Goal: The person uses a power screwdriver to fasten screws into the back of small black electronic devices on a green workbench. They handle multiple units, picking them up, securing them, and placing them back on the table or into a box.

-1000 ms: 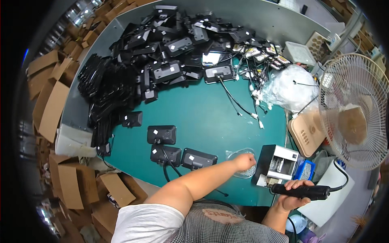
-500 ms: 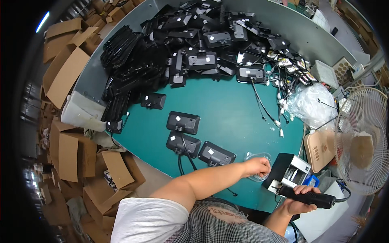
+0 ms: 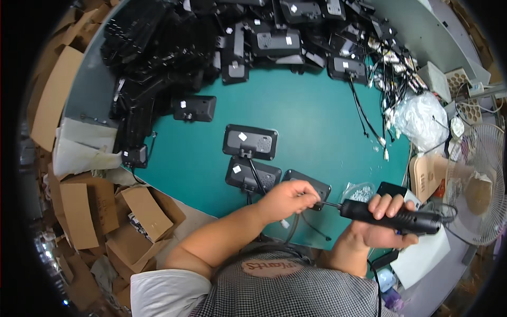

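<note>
My right hand [image 3: 388, 222] is wrapped round a black electric screwdriver [image 3: 364, 212], held sideways with its bit pointing left. My left hand [image 3: 290, 201] is closed in a pinch at the tip of the bit; anything between the fingertips is too small to make out. Partly behind my left hand lies a black rectangular housing [image 3: 316, 185] on the green table. Two similar housings lie to its left, an upper one [image 3: 250, 141] and a lower one [image 3: 248, 174] with dark cables. A clear dish of small screws [image 3: 359, 193] stands just beyond the screwdriver.
Black housings [image 3: 274, 42] are heaped along the far side, with bagged dark parts [image 3: 153, 53] at the far left. White-plugged cables [image 3: 384, 141], a clear plastic bag [image 3: 422, 121] and a fan [image 3: 478, 185] are on the right. Open cartons [image 3: 142, 211] stand left of the green table [image 3: 306, 116].
My left hand has moved left from the screw dish to the screwdriver tip, fingers still closed. My right hand has brought the screwdriver up and left. The whole view has shifted.
</note>
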Motion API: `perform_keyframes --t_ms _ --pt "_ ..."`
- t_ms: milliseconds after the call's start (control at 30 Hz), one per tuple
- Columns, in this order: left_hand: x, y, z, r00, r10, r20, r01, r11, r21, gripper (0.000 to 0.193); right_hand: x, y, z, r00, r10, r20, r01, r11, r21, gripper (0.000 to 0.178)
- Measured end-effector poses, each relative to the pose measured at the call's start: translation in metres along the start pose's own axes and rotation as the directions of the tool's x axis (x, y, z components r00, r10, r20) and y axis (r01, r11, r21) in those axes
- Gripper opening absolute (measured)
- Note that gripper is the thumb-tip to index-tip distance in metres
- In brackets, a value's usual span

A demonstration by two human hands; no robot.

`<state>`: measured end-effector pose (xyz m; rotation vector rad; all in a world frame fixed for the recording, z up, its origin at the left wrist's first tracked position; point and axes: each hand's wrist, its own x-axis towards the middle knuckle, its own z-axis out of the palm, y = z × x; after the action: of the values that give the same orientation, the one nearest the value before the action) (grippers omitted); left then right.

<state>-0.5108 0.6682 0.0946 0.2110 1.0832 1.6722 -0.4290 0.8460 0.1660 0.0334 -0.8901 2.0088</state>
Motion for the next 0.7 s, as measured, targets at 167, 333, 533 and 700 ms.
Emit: perform_keyframes --t_ms 167,333,533,700 --pt "-0.027 0.016 -0.032 0.988 0.139 -0.067 -0.118 0.958 0.260 0.010 -0.015 0.050 0.018 0.993 0.115 0.011 -0.116 0.991 0.067 0.075" --pt "-0.030 0.005 -0.061 0.969 0.183 -0.165 -0.127 0.945 0.302 0.008 -0.022 0.077 0.012 0.989 0.146 -0.019 -0.144 0.986 0.089 0.076" --pt "-0.033 0.012 -0.074 0.972 0.208 -0.108 -0.165 0.934 0.316 0.009 -0.023 0.097 0.012 0.979 0.200 0.046 -0.204 0.974 0.101 0.076" --pt "-0.035 0.029 -0.093 0.984 0.165 -0.060 -0.119 0.878 0.463 0.014 -0.017 0.118 0.021 0.968 0.242 0.067 -0.250 0.959 0.136 0.078"
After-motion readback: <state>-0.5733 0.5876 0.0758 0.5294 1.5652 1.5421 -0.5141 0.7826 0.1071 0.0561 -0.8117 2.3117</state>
